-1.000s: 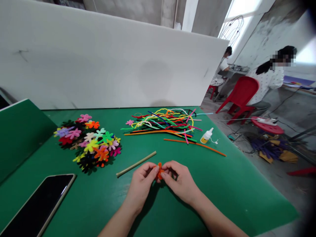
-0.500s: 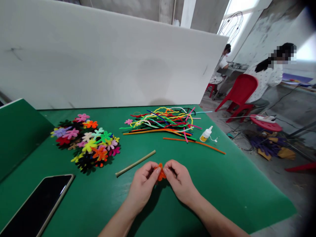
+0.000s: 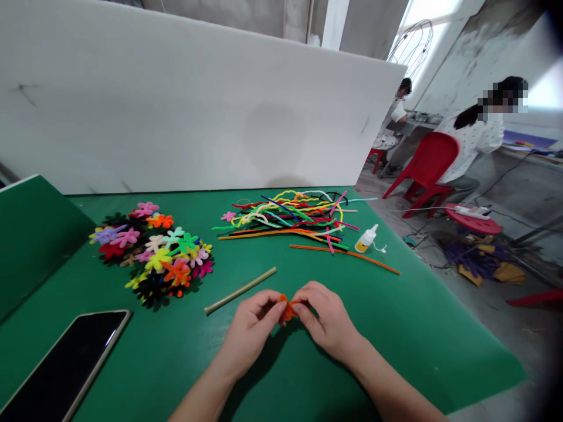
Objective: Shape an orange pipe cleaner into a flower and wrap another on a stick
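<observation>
Between my hands is a small orange pipe-cleaner flower (image 3: 288, 313), partly covered by my fingers. My left hand (image 3: 255, 321) pinches its left side between thumb and fingertips. From the right, my right hand (image 3: 323, 315) pinches a petal at the flower's upper right. Just beyond my left hand a thin, pale green stick (image 3: 240, 291) lies slantwise on the green table (image 3: 352, 351). An orange pipe cleaner (image 3: 347, 253) rests farther off to the right.
Finished pipe-cleaner flowers (image 3: 158, 258) in many colours lie heaped at the left. Loose pipe cleaners (image 3: 285, 217) are piled at the back, beside a small glue bottle (image 3: 366, 239). A phone (image 3: 70, 363) lies front left. A white board (image 3: 197, 105) stands behind; a person (image 3: 472, 140) sits beyond.
The right hand's fingertips have shifted slightly over the orange flower, and its petals sit differently between the fingers. Both hands keep their pinch. The other things on the table stay in place.
</observation>
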A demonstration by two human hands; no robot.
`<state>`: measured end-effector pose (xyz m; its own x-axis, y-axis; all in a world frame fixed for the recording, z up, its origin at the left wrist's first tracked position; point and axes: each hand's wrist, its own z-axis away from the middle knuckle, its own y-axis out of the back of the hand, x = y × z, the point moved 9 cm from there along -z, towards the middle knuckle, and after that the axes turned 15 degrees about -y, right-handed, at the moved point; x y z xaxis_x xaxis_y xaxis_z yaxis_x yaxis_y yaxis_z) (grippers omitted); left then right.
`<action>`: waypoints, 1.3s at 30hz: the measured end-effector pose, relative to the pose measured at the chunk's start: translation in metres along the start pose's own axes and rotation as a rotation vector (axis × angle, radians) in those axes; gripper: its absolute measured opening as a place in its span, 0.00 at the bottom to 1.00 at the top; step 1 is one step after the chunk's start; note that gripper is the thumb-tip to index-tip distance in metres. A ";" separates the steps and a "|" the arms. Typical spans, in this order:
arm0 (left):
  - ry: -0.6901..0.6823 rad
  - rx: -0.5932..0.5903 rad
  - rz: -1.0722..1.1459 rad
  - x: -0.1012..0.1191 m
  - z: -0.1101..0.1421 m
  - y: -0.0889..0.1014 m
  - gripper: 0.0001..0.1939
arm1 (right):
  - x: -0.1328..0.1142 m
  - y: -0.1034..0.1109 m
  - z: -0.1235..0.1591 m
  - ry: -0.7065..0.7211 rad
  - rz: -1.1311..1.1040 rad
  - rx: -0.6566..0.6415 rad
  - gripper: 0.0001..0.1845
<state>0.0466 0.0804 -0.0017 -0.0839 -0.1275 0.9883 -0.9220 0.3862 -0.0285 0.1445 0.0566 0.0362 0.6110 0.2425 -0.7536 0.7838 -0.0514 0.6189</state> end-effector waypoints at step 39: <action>0.166 0.033 0.285 -0.022 0.002 -0.005 0.15 | 0.047 -0.027 -0.001 -0.498 -0.516 -0.143 0.11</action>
<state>0.0523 0.0800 -0.0239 -0.2805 0.1331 0.9506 -0.8820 0.3550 -0.3099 0.1522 0.0706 -0.0158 0.1728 -0.2695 -0.9474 0.9841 0.0862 0.1550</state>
